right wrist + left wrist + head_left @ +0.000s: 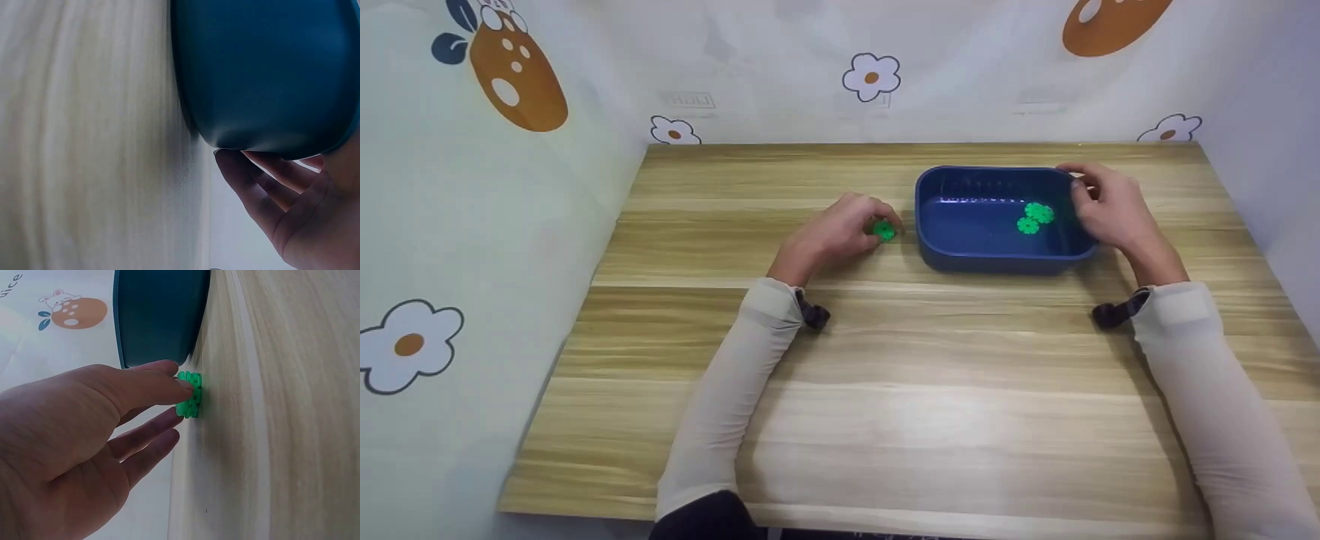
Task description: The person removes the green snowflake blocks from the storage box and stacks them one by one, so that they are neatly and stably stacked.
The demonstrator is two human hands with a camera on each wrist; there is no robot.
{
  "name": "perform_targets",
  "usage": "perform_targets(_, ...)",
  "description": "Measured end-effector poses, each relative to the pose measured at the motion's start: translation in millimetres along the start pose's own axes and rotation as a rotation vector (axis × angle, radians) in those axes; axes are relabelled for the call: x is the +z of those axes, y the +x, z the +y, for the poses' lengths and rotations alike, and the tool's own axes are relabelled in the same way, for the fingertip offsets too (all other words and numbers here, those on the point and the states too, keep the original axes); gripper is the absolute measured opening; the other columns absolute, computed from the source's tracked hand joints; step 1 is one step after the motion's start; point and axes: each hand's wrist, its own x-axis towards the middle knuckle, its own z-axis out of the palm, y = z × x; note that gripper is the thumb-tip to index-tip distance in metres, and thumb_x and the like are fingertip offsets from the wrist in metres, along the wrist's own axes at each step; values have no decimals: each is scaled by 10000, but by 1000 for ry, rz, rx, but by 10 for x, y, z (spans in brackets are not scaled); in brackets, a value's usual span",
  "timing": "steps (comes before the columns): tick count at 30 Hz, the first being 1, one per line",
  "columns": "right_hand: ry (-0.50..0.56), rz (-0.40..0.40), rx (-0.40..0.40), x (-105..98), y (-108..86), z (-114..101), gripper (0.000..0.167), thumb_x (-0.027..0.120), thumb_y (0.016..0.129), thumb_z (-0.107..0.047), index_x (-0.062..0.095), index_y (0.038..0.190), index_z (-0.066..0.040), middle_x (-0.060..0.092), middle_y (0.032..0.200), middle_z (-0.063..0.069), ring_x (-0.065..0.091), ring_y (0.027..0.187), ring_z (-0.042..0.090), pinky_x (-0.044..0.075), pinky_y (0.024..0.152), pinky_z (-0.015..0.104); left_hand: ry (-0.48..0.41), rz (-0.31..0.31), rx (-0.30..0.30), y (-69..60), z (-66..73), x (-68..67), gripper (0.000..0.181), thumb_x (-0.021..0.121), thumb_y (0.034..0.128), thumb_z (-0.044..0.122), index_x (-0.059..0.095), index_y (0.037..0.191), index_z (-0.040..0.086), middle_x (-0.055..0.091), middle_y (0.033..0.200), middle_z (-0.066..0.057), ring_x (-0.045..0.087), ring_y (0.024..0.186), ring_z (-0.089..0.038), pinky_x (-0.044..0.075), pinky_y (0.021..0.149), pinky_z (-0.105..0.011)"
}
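My left hand pinches a small stack of green snowflake-shaped plastic discs between thumb and fingers. The stack is at the tabletop, just left of a blue plastic bin. Two of the left hand's other fingers extend past the stack in the left wrist view. With my right hand I grip the bin's right end, thumb over the rim and fingers against the outer wall, as the right wrist view shows. Inside the bin, toward its right side, lie several green discs.
The bin stands on a wood-grain table toward its back edge. A white wall covering with flower and orange fruit prints rises behind and to the left. Each wrist wears a black strap with a small camera.
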Motion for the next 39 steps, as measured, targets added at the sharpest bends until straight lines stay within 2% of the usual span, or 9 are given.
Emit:
perform_targets(6,-4,-5,-1,-4,2,-5,421,468,1095,-126,670,1462,-88,740,1188,302,572,787,-88,449,645,77,1,-4,6,9,-14,2,394,623,959,-99,795,1270,73,763,1222,-61,623,1085,-213,523,962,-320)
perform_targets(15,-2,-4,4,-4,-3,-7,419,468,1097,-128,670,1464,-94,738,1191,295,579,795,-62,453,651,78,13,-6,22,14,-16,3,373,650,959,-90,782,1278,51,761,1240,-74,637,1112,-230,555,1018,-359)
perform_targets(22,-3,-14,6,-3,2,-3,421,460,1100,-142,671,1461,-96,737,1202,291,606,829,-46,454,669,61,56,7,70,26,-33,13,361,640,942,-108,791,1237,36,763,1175,-105,629,1087,-249,530,1003,-366)
perform_targets(29,-7,-18,10,-11,-16,-18,421,455,1096,-141,669,1456,-100,740,1216,278,657,903,68,468,686,60,47,12,76,15,-40,18,340,655,948,-97,793,1229,36,762,1158,-101,634,1082,-255,529,1005,-374)
perform_targets(32,-3,-23,10,-10,-10,-12,422,453,1099,-147,667,1459,-98,738,1224,284,653,897,62,466,686,61,49,10,75,18,-47,18,339,656,950,-95,793,1230,36,764,1165,-97,635,1084,-252,528,1010,-369)
perform_targets(36,-2,-21,7,-6,-7,-6,421,455,1099,-144,671,1457,-98,736,1222,284,645,878,52,464,682,63,54,4,63,19,-39,10,338,689,964,-43,775,1281,37,765,1245,-102,646,1137,-252,535,1049,-372)
perform_targets(39,5,-18,4,0,-4,-5,416,462,1097,-132,675,1453,-97,736,1221,285,659,896,91,469,679,63,32,5,22,3,-5,-8,410,716,978,37,712,1387,48,718,1385,-104,642,1248,-262,526,1114,-388)
